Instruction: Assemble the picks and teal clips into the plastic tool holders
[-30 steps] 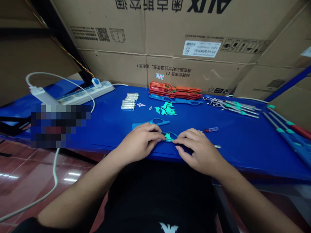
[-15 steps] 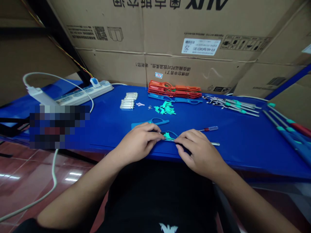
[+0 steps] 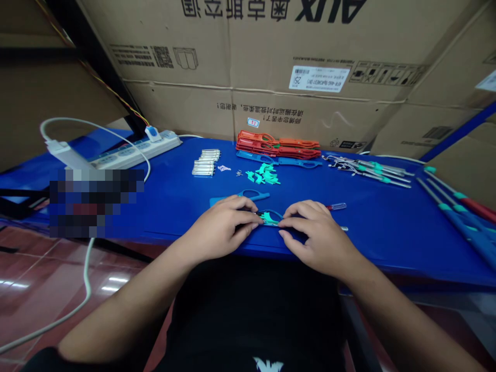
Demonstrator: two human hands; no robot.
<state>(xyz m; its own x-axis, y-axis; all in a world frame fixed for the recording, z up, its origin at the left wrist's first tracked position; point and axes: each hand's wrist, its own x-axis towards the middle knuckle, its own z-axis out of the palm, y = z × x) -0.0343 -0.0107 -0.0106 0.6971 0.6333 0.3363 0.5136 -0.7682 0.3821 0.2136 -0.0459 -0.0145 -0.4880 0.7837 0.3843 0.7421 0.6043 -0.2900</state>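
Between my hands, near the table's front edge, lies a blue lighter handle half (image 3: 277,212) with a loop, holding a green trigger (image 3: 267,218). My left hand (image 3: 227,227) is closed on its left end, thumb and fingers pressed together. My right hand (image 3: 315,235) is curled at the right end, its index fingertip touching beside the trigger and its thumb a little apart below. A metal tube's end (image 3: 344,228) shows past the right hand; the rest is hidden. Another blue handle half (image 3: 253,195) lies just behind, partly covered by my left hand.
A screwdriver (image 3: 338,206) lies beyond my right hand. Farther back are green triggers (image 3: 267,174), clear gas tanks (image 3: 204,163), stacked orange-red handle shells (image 3: 277,144) and metal rods with wires (image 3: 382,171). Lighters (image 3: 461,214) lie right, a power strip (image 3: 135,150) left.
My right hand's fingers have spread a little, thumb and index finger moving apart, and the hand covers more of the screwdriver. The left hand keeps its hold.
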